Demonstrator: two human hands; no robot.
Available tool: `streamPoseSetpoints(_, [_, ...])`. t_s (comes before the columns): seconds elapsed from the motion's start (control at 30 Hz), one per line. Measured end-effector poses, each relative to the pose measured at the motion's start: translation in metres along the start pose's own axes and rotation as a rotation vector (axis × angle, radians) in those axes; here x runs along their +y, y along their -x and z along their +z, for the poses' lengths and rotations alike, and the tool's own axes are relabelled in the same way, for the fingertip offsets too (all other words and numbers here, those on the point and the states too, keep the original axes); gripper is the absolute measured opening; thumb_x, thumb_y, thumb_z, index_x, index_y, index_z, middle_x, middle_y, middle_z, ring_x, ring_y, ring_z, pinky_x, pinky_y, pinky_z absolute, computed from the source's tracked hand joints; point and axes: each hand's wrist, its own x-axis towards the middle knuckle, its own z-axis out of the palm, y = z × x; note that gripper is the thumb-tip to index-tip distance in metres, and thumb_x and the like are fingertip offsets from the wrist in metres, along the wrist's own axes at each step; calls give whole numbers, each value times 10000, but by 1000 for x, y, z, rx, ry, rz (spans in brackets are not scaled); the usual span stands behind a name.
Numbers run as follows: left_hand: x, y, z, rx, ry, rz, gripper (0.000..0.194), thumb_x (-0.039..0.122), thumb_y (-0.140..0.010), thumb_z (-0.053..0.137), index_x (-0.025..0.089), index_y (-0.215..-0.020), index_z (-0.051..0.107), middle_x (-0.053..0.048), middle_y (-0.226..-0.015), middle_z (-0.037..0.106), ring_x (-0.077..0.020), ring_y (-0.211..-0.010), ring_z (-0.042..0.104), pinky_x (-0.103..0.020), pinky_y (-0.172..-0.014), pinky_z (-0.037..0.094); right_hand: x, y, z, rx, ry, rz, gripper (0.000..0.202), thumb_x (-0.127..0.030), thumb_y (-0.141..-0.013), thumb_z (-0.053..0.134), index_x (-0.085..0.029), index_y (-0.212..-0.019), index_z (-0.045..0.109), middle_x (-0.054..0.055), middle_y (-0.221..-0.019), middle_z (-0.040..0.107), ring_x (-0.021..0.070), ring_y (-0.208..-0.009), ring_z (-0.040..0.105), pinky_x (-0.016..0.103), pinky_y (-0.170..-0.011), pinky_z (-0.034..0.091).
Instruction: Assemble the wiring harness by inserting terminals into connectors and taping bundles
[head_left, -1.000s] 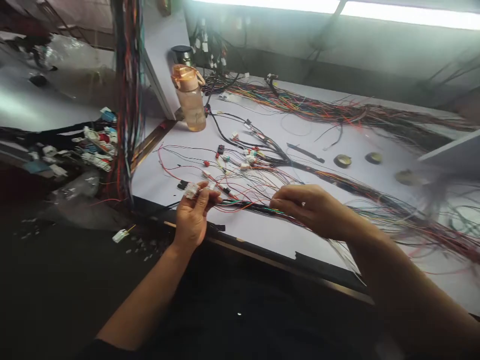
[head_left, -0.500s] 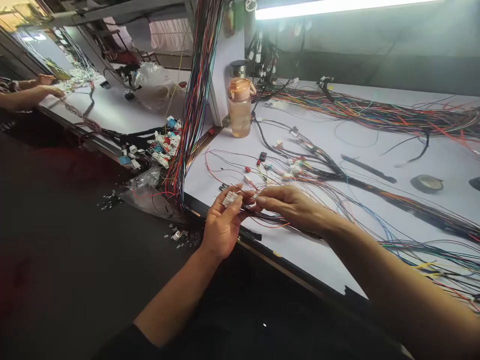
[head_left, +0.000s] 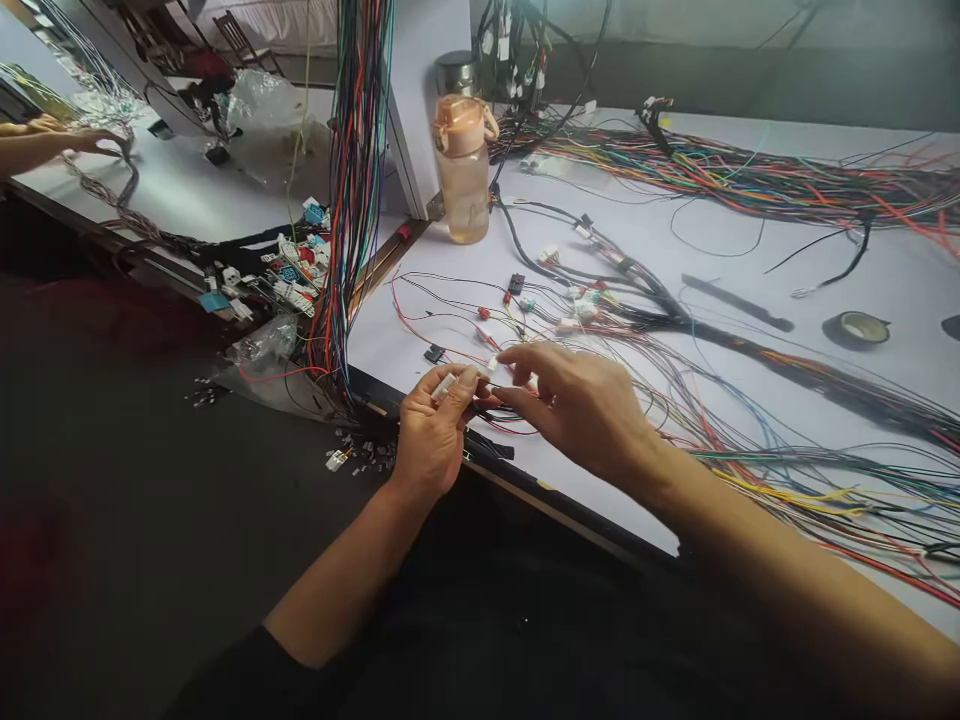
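Note:
My left hand (head_left: 435, 425) is closed around a white connector housing (head_left: 444, 387), over the front edge of the table. Thin wires run from that connector toward the right, partly hidden by my fingers. Just right of it, my right hand (head_left: 581, 400) has its thumb and fingers apart, with nothing plainly between them. Below and beyond the right hand lie loose thin wires (head_left: 675, 400). A small black connector (head_left: 434, 353) rests on the table past my left fingers, and a red connector (head_left: 484, 313) lies farther back.
A water bottle (head_left: 463, 170) stands by the upright panel. Hanging wires (head_left: 356, 180) drop past the table's left corner. A taped harness (head_left: 735, 345), a tape roll (head_left: 856, 328) and a wire bundle (head_left: 787, 190) lie on the table. Another person's hand (head_left: 105, 143) is at the far left.
My right hand has opened from a pinch on a thin wire beside the connector. My left hand has turned the white connector and still holds it. The camera view has tilted down.

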Motion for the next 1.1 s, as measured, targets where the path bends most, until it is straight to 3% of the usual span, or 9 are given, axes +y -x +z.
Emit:
streamPoseSetpoints(0.17, [2,3,1,-24,-34,-10,154,290,-719,781,187,-784,686,13,-726,627,-94,-678,579,-255,-719,501,-6,9,17,191,49,-109,268,-315,-974,457,-226,-946,708,56,-888,687,158,-818,593,271,-734,410])
streamPoseSetpoints(0.3, [2,6,1,-23,-75,19,138,306,-737,769,189,-774,706,3,-758,624,-88,-700,545,-235,-752,465,-7,17,20,286,-51,-44,222,-317,-946,516,-243,-942,725,42,-856,679,149,-776,588,276,-714,418])
streamPoseSetpoints(0.43, [3,7,0,-39,-134,71,212,382,-836,652,184,-776,697,-21,-781,581,-120,-745,526,-255,-764,455,-9,22,19,219,-337,121,197,-297,-915,555,-212,-841,716,29,-794,644,124,-699,579,251,-637,422])
streamPoseSetpoints(0.6, [6,4,-2,-45,-91,11,215,376,-871,595,182,-829,678,-36,-809,574,-137,-754,549,-262,-719,469,-12,29,18,129,-586,195,194,-286,-880,589,-188,-733,671,3,-677,585,120,-641,536,257,-620,422])
streamPoseSetpoints(0.77, [9,1,-3,-32,-50,-92,253,406,-886,591,168,-883,676,-39,-823,590,-120,-717,573,-250,-668,479,-18,34,20,122,-667,267,198,-281,-870,594,-186,-706,653,1,-671,599,120,-638,532,262,-627,426])
streamPoseSetpoints(1.0, [4,0,-3,25,-172,8,373,538,-777,676,168,-821,652,7,-709,570,-81,-568,545,-233,-568,459,-22,37,23,154,-670,287,209,-317,-874,587,-203,-714,658,9,-704,638,134,-654,553,285,-658,448])
streamPoseSetpoints(1.1, [-1,-1,-4,68,-279,80,395,566,-795,638,172,-765,641,18,-603,525,-79,-510,496,-221,-505,403,-23,37,22,153,-662,283,224,-321,-874,583,-201,-696,646,3,-664,613,129,-628,534,276,-631,430])
